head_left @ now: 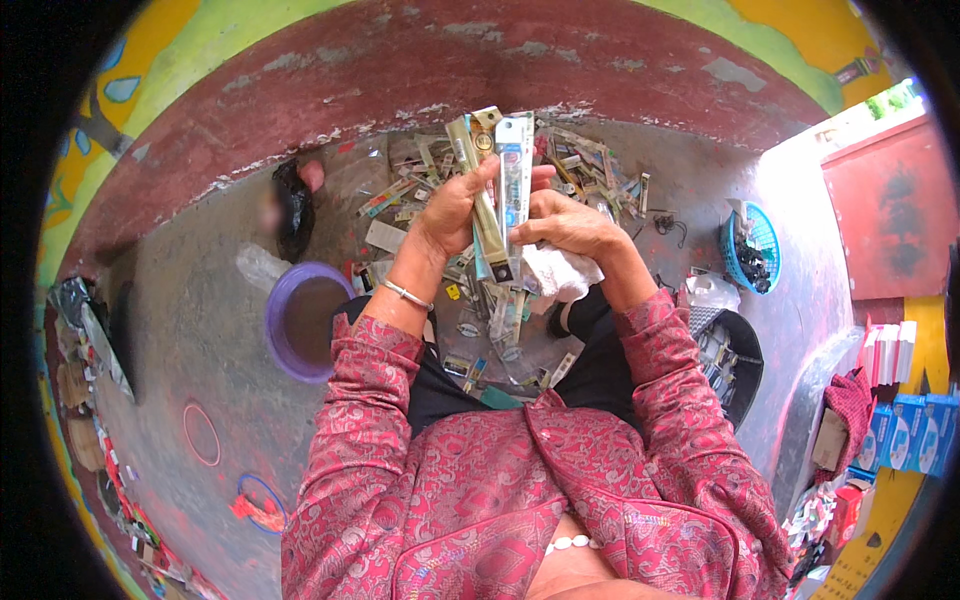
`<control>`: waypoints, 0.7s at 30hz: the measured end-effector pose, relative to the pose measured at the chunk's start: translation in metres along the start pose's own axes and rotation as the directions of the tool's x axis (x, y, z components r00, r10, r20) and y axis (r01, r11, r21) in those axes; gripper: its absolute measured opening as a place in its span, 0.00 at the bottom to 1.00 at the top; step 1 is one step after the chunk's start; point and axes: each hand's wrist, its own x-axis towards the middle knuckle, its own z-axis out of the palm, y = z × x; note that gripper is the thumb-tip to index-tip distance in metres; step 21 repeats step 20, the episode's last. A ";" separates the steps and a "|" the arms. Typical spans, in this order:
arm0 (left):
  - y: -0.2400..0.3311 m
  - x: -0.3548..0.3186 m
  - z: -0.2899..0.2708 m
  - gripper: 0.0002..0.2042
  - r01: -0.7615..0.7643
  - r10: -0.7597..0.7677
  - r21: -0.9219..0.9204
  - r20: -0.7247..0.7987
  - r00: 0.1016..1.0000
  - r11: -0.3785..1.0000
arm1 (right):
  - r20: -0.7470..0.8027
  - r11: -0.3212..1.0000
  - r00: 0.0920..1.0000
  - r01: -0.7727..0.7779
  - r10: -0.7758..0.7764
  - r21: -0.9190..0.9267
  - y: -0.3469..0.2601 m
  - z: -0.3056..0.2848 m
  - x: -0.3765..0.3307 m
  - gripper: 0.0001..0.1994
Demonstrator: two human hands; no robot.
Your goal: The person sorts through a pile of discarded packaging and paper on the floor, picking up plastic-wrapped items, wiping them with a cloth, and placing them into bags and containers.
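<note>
Packets (497,190), long, flat and glossy, stand upright in your left hand (452,212); your right hand (570,225) pinches them, clutching what looks like crumpled white cloth (558,270) above the littered concrete floor (200,330).

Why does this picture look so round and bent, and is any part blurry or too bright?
Head view: the fisheye lens bows the red wall into an arc and leaves black corners; daylight blows out the upper right; a blurred patch sits beside the black bag; both hands and their packets are sharp.
</note>
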 end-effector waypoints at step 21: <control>0.006 -0.006 0.021 0.39 -0.007 0.028 -0.190 0.106 0.994 0.982 | 0.003 0.999 1.000 0.000 0.000 -0.035 -0.002 -0.003 0.002 0.12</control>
